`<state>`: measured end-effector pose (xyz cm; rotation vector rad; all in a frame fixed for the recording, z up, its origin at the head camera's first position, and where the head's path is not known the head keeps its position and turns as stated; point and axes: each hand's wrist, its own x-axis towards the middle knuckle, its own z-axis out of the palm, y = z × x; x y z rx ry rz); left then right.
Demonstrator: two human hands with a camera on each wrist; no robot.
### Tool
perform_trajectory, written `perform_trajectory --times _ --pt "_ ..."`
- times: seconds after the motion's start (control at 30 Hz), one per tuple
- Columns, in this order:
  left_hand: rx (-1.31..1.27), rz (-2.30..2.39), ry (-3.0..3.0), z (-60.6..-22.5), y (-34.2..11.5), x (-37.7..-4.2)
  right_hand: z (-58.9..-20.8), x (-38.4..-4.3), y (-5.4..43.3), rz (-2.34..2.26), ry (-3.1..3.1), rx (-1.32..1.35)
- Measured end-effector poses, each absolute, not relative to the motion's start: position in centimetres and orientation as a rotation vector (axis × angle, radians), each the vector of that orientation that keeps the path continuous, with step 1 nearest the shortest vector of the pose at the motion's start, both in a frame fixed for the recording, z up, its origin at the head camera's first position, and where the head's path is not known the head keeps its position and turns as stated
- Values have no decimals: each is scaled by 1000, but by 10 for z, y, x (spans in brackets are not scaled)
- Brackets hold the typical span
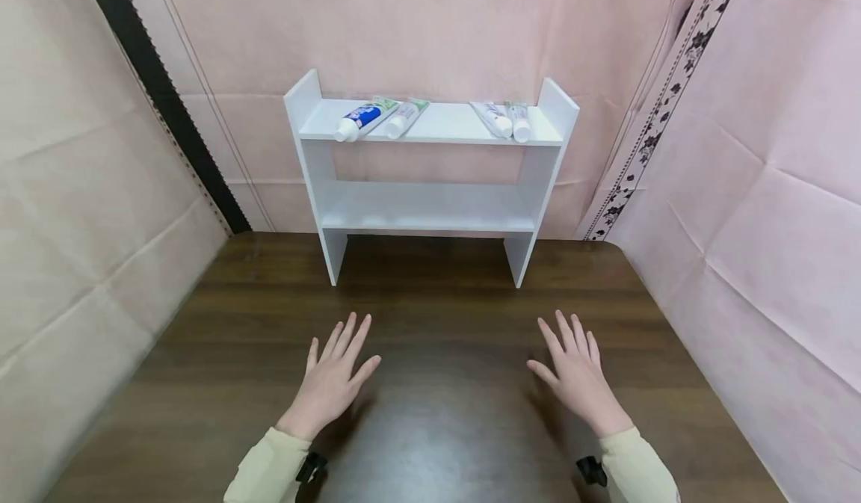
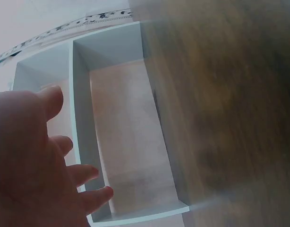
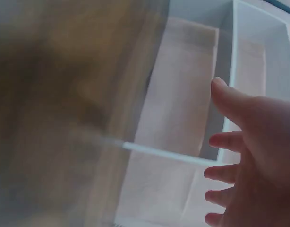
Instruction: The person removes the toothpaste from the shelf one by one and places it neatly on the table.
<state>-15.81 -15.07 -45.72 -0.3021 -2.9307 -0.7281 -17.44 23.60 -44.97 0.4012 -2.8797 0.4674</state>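
Note:
My left hand (image 1: 327, 387) hovers over the left part of the table, fingers spread towards the shelf and holding nothing. On the other side my right hand (image 1: 580, 380) is held the same way, fingers apart and nothing in its grasp. Ahead of both stands a white two-tier shelf (image 1: 430, 207). Its top board carries a blue-and-white toothpaste tube (image 1: 365, 117) and a whitish tube (image 1: 406, 117) on the left. Two more pale tubes, one (image 1: 493, 120) beside another (image 1: 519, 122), lie at the right, caps facing me. Both wrist views show spread fingers in front of the shelf.
The brown wooden table (image 1: 430, 323) reaches back under the shelf's legs. Pale pink cloth (image 1: 430, 32) hangs behind, with cloth walls at the left (image 1: 87, 211) and right (image 1: 753, 189). The lower shelf board (image 1: 430, 204) sits beneath the tubes.

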Motion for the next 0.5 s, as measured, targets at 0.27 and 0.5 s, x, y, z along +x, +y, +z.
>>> perform_trajectory --times 0.27,0.5 --pt "-210 -869 -2938 -441 -165 -170 -418 -189 200 430 -2795 578" --pt "-45 -949 -2961 -430 -194 -181 -406 -190 172 334 -2775 695"
